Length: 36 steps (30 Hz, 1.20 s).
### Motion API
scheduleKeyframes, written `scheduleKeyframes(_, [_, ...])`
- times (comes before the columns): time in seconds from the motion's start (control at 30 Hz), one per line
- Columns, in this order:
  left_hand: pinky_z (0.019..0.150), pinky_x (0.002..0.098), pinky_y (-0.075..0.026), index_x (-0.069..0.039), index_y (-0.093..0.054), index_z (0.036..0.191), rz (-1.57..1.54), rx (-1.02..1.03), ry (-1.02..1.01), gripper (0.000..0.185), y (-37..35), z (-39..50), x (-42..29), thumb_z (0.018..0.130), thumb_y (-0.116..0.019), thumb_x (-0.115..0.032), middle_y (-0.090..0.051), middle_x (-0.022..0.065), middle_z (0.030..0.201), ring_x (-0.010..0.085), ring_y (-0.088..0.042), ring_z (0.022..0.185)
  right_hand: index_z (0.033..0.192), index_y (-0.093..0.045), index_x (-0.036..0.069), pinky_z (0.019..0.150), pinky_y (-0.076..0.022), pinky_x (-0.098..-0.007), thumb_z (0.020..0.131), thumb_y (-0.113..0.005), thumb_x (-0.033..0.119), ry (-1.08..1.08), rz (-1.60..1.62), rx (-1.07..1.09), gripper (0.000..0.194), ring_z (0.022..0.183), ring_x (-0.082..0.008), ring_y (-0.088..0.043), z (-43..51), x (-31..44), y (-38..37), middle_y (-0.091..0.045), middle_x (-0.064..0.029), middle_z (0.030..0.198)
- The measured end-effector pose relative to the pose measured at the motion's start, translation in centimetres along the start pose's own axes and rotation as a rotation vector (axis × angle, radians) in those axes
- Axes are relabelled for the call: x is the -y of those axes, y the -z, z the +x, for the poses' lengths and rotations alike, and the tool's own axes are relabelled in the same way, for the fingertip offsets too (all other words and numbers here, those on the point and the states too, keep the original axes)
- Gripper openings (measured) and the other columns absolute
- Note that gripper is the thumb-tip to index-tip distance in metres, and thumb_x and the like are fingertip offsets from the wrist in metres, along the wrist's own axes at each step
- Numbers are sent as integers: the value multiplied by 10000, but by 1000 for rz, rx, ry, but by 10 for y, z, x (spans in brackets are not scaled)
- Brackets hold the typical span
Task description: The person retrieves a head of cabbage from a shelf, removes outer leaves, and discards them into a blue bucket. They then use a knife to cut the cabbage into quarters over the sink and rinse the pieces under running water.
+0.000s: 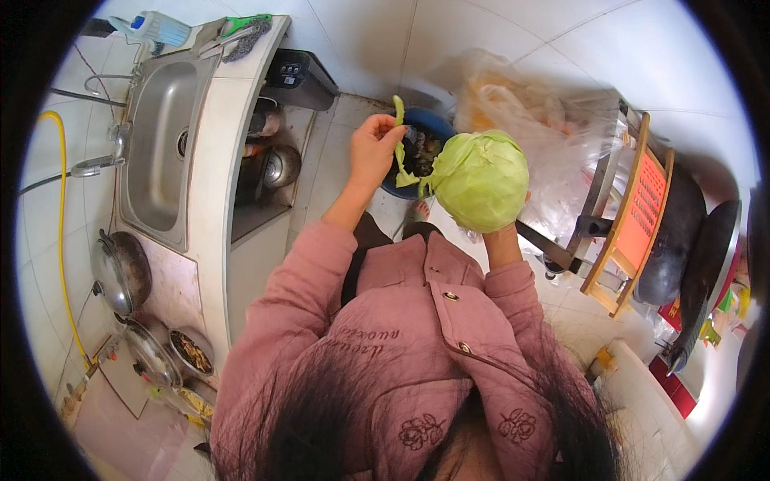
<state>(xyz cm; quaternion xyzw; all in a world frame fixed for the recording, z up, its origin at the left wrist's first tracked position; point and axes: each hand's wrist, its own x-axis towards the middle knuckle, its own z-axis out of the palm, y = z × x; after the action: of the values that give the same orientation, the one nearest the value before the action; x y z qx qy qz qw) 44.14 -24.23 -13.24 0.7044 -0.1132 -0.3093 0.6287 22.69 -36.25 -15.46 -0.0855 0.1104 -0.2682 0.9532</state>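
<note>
A pale green head of cabbage (481, 180) rests in my right hand (504, 243), whose fingers are mostly hidden behind it. My left hand (378, 147) pinches a narrow strip of cabbage leaf (399, 111) between thumb and fingers, to the left of the head. The strip's lower part hangs down close to a ragged leaf edge on the cabbage; whether the two are joined I cannot tell. Beneath both hands, on the floor, a round blue bin (442, 123) holds dark scraps.
At the left, a steel sink (165, 150) is set in a counter with lidded pans (120, 273). A black box-shaped appliance (299, 78) stands beyond the counter's edge. Clear plastic bags (523, 114) and a wood-framed orange grater (643, 201) are at the right.
</note>
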Motion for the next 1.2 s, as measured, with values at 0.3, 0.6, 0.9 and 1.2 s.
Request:
scheduleKeyframes(0.3, [832,293,-472,-26,-624,1034,-26,290,-98,305,-8,-16,-8,754,-730,-83,-613,59,985,168,-588,911,1343,-428,36,999,-413,-489,867,-401,505,10,-24,-101,669,1183,-359,-501,6,-2,15,-486,-188,1329])
scheduleKeyframes(0.6, [765,251,-428,-37,-553,948,74,454,-419,175,6,-42,-52,805,-654,-30,-541,21,901,117,-516,842,1359,-406,33,1011,-403,-487,863,-416,465,-19,-57,-70,658,1195,-357,-492,7,-3,10,-476,-188,1340])
scheduleKeyframes(0.9, [633,241,-433,-42,-492,960,295,170,-232,121,2,-35,-54,862,-562,-51,-530,27,792,94,-511,701,1332,-439,37,993,-426,-473,818,-486,484,-93,-59,-47,683,1178,-343,-510,-1,-1,11,-500,-179,1318])
scheduleKeyframes(1.2, [711,270,-469,-18,-619,1028,79,504,-226,302,2,-27,-58,774,-729,-138,-635,38,854,103,-576,795,1327,-445,28,979,-438,-474,790,-521,498,-150,-16,-5,718,1161,-347,-522,-1,-10,-5,-504,-187,1311])
